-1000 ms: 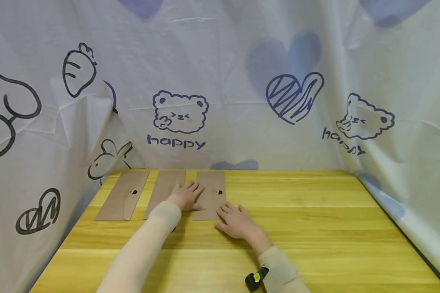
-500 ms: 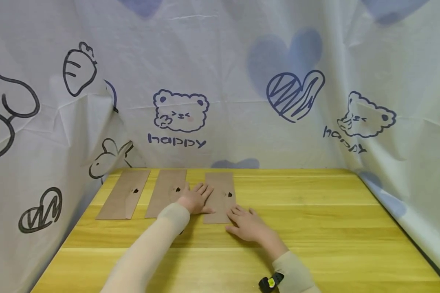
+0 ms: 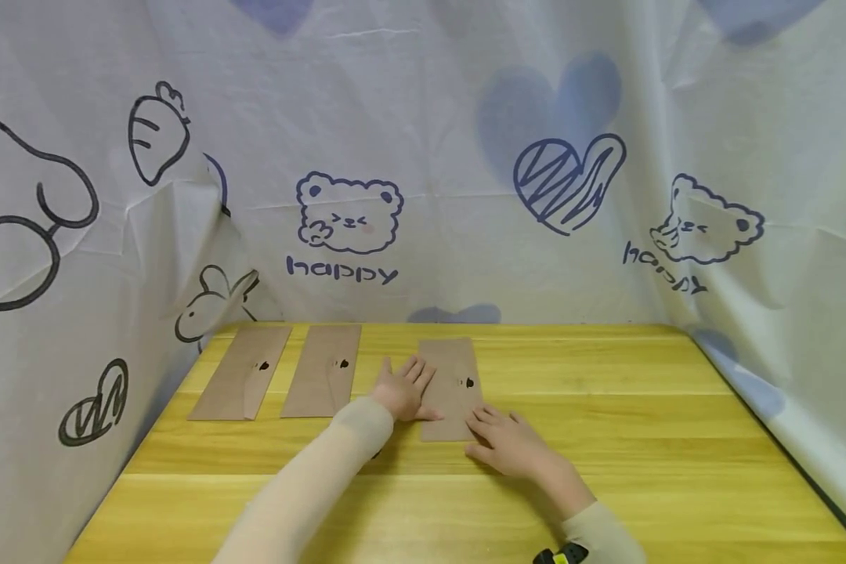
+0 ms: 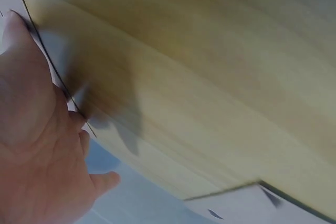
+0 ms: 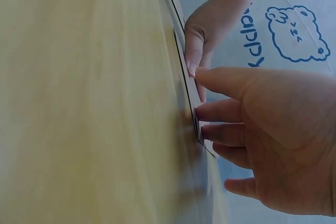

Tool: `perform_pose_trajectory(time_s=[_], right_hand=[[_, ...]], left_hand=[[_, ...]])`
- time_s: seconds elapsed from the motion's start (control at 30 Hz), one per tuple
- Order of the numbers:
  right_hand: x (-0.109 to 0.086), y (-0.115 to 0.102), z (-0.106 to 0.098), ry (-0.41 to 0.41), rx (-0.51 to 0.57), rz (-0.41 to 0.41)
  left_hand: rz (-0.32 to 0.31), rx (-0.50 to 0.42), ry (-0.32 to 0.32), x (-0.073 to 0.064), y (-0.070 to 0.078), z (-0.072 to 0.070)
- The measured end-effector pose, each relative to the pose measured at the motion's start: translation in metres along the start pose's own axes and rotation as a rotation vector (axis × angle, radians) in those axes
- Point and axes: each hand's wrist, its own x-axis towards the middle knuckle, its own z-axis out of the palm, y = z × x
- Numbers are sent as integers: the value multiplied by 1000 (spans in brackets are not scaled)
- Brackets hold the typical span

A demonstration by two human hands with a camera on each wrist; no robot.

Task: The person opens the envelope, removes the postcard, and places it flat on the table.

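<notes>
A flat brown envelope (image 3: 447, 376) with a small black print lies on the wooden table, between both hands. My left hand (image 3: 403, 392) rests along its left edge, fingers spread and thumb on the paper. At the lower right edge, the fingertips of my right hand (image 3: 511, 442) touch the envelope. The right wrist view shows my right hand (image 5: 294, 135) with its fingers nearly straight against the envelope's thin edge. In the left wrist view my left hand (image 4: 42, 129) is spread, and another envelope (image 4: 236, 203) shows at the bottom.
Two more brown envelopes, one in the middle (image 3: 322, 372) and one at the far left (image 3: 240, 372), lie side by side. A white curtain (image 3: 465, 157) with drawings hangs behind and beside the table (image 3: 606, 407). A dark watch-like band (image 3: 562, 554) is on the right wrist.
Both hands have slid the envelope rightward and slightly nearer, away from the other two. The middle envelope, partly covered by the left hand before, is now uncovered. The other two envelopes stay put.
</notes>
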Motion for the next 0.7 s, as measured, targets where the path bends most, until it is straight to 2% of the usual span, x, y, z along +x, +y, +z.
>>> perform_pose_trajectory(time_s=[0.23, 0.53, 0.7], right_hand=[[-21, 11, -2, 4, 33, 15], [-47, 27, -4, 40, 44, 25], [-60, 33, -6, 57, 53, 44]], left_hand=[[2, 9, -8, -4, 23, -11], [2, -7, -31, 1, 53, -20], [6, 16, -26, 3, 68, -24]])
